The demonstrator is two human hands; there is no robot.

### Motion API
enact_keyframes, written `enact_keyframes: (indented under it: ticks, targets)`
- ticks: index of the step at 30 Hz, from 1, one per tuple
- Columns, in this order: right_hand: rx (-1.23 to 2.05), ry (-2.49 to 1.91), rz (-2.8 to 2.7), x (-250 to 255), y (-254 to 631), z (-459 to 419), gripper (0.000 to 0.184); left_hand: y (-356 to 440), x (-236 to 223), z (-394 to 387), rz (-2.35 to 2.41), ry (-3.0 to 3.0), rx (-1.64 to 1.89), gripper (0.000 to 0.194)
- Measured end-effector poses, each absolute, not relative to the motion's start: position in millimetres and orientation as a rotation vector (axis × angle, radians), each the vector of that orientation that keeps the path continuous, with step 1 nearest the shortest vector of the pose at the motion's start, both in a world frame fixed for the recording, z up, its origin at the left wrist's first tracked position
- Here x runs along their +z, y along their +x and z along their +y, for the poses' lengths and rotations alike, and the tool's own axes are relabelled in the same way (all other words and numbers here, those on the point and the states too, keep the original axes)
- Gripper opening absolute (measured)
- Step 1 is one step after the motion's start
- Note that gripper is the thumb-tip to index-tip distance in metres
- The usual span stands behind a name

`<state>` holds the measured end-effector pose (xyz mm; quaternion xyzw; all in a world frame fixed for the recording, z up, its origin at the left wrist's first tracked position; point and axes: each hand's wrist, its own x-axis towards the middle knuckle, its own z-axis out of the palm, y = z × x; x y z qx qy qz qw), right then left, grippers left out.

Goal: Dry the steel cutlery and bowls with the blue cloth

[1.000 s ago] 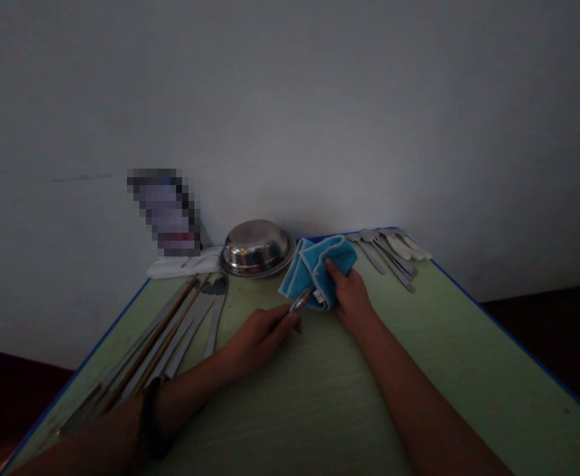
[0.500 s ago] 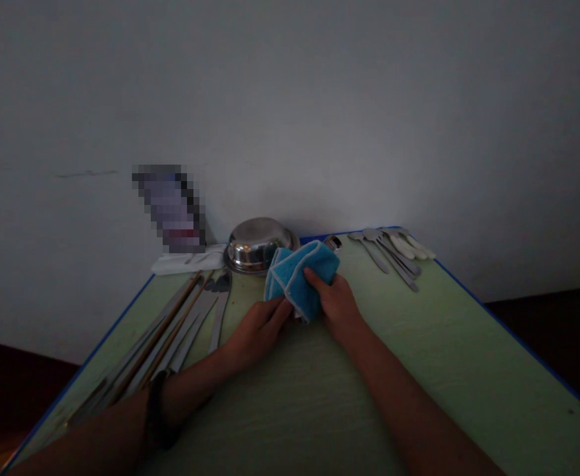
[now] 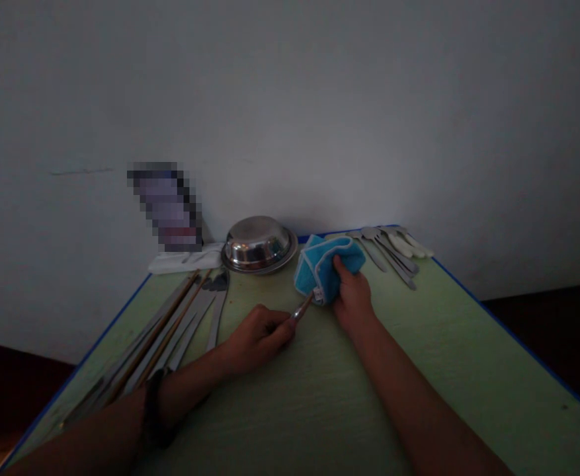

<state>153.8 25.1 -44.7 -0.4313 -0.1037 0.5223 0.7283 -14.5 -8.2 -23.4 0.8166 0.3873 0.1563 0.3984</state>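
My right hand (image 3: 353,297) is closed around a folded blue cloth (image 3: 330,264) with a pale edge, thumb on top, above the middle of the table. In my left hand (image 3: 260,338) is the near end of a slim shiny metal utensil (image 3: 300,309). Its far end goes into the cloth, so its kind is hidden. To the left lie long metal utensils (image 3: 190,330) and brown chopsticks (image 3: 170,324), partly behind my left forearm. Behind the cloth, on the right, rests a group of spoons and forks (image 3: 391,254).
An upturned steel bowl (image 3: 260,241) stands against the wall at the back of the green table (image 3: 448,370). Left of it, a blurred-out upright object (image 3: 168,208) leans over a white packet (image 3: 178,261). White-handled cutlery (image 3: 409,243) lies at the back right.
My right hand and the cloth have moved right, away from my left hand. A stretch of the metal utensil now shows between them. The bowl is less covered.
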Motion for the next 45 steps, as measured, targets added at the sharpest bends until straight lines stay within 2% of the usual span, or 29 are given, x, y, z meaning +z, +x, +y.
enact_keyframes:
  ticks: [8,14,26,45]
  targets:
    - [1.167,-0.910,-0.382,-49,157,26,0.029,-10,-24,-6,1.096,1.826,0.575,0.036]
    - [1.139,-1.028,-0.593,-53,148,22,0.038,-9,-24,-5,1.086,1.910,0.507,0.037]
    - [0.546,-1.432,-0.916,-45,158,16,0.028,-8,-24,-6,1.091,1.906,0.459,0.039]
    - [0.588,-1.359,-0.872,-50,160,21,0.024,-10,-23,-7,1.027,1.965,0.449,0.034]
